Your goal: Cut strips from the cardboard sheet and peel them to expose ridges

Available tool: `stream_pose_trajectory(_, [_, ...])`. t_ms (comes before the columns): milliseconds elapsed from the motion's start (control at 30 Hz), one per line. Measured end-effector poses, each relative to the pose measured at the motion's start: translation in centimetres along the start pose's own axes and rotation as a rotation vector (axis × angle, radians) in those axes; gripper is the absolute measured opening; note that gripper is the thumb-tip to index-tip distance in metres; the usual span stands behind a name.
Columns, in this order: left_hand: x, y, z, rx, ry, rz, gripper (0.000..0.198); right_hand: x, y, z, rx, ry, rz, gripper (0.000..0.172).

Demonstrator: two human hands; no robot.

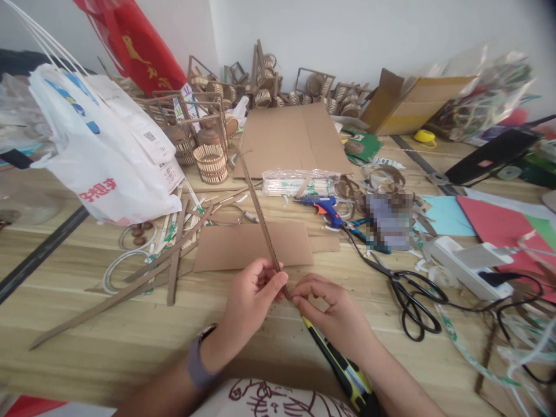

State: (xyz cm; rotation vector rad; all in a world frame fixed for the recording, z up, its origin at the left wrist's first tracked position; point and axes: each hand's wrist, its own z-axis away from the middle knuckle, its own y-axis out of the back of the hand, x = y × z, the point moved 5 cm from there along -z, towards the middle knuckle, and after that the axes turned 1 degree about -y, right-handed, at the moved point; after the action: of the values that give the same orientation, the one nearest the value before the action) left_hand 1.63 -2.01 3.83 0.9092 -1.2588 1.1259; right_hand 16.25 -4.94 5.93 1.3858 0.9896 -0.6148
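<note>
A brown strip point(259, 211) slants across the smaller cardboard sheet point(234, 246), its near end apparently being worked: left hand point(256, 295) pinches it, right hand point(332, 304), partly obscured, seems to grasp the tip. Next likely needs steady pinching.

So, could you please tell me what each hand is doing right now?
Left hand: closed, holding the cardboard strip.
Right hand: closed, pinching the strip's near end.
</note>
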Motion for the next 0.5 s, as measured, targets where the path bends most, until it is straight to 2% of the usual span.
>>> stream_pose_trajectory(267, [-0.4, -0.13, 0.08, -0.05, -0.017, -0.062, 0.029, 0.46, -0.12, -0.02, -0.083, -0.054, -0.027, 0.017])
stream_pose_trajectory(500, [-0.46, -0.24, 0.14, -0.059, -0.033, -0.133, 0.025, 0.44, -0.27, 0.1, -0.069, 0.002, 0.034, 0.017])
